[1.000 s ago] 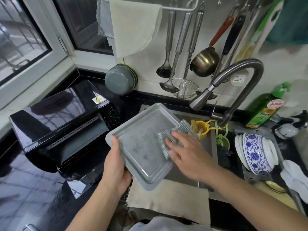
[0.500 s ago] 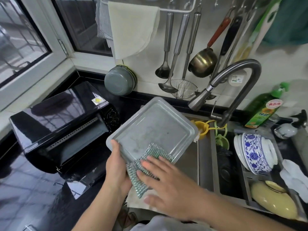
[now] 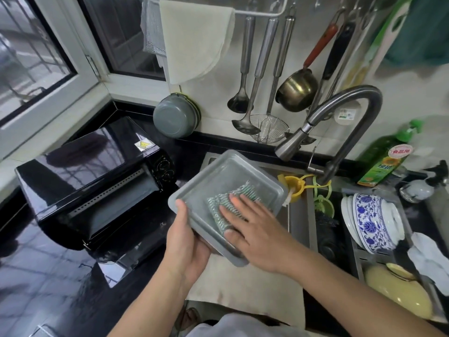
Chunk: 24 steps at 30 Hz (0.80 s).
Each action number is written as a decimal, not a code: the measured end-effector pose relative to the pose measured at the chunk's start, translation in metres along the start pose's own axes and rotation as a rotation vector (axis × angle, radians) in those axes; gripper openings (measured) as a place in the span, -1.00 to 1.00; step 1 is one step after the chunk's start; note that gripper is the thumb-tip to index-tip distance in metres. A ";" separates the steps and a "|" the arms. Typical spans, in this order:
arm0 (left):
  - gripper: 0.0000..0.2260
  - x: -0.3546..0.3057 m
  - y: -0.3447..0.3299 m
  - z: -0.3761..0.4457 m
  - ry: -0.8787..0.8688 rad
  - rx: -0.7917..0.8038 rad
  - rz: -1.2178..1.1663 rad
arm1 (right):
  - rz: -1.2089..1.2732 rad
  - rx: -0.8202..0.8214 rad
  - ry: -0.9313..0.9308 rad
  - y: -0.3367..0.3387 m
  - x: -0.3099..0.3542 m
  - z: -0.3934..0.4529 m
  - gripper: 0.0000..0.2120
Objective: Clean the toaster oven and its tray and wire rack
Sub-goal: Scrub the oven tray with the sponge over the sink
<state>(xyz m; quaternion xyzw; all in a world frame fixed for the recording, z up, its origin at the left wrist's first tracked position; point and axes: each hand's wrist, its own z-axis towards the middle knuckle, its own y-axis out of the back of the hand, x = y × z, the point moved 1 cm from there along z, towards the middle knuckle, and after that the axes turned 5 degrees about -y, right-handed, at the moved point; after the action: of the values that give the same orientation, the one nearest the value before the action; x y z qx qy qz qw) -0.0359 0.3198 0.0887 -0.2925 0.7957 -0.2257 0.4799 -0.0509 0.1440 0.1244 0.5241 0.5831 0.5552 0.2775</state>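
Note:
A grey metal oven tray (image 3: 233, 173) is held tilted over the left edge of the sink. My left hand (image 3: 185, 242) grips its near left corner, thumb on the rim. My right hand (image 3: 255, 227) presses a green-and-silver scouring cloth (image 3: 218, 203) flat against the inside of the tray with straight fingers. The black toaster oven (image 3: 90, 173) stands on the dark counter to the left, its glass door folded down and open. No wire rack is in view.
A curved steel faucet (image 3: 340, 122) arches over the sink. Ladles, a strainer and a small pot hang on the wall behind. Blue-and-white bowls (image 3: 371, 224) and a yellow dish sit in a rack at right, beside a green detergent bottle (image 3: 386, 159). A cloth lies over the sink's front edge.
The scouring cloth under my right hand went from the tray's far part to its near corner, then back up to the middle. The tray shifted and tilted slightly in my left hand.

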 end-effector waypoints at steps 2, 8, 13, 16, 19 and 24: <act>-0.31 0.003 0.000 -0.001 0.024 0.052 -0.006 | 0.043 -0.019 0.059 -0.007 0.012 -0.007 -0.36; -0.12 -0.004 -0.010 -0.015 0.099 0.239 0.028 | 0.092 -0.071 0.181 0.000 0.037 -0.006 -0.40; -0.28 -0.019 -0.021 -0.016 0.029 0.311 0.181 | 0.033 -0.262 0.133 0.014 0.043 0.018 -0.40; -0.31 -0.024 -0.023 -0.020 -0.012 0.402 0.328 | -0.022 -0.337 0.082 0.028 0.037 0.033 -0.40; -0.37 -0.028 -0.015 -0.026 0.058 0.513 0.350 | -0.069 -0.323 0.239 0.027 0.034 0.034 -0.43; -0.50 -0.027 -0.004 -0.032 0.062 0.513 0.305 | -0.145 -0.256 0.237 0.020 0.009 0.039 -0.43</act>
<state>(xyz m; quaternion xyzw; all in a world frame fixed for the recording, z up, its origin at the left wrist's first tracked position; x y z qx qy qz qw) -0.0534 0.3375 0.1226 -0.0320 0.7619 -0.3535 0.5418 -0.0119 0.1629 0.1364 0.3720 0.5725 0.6613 0.3107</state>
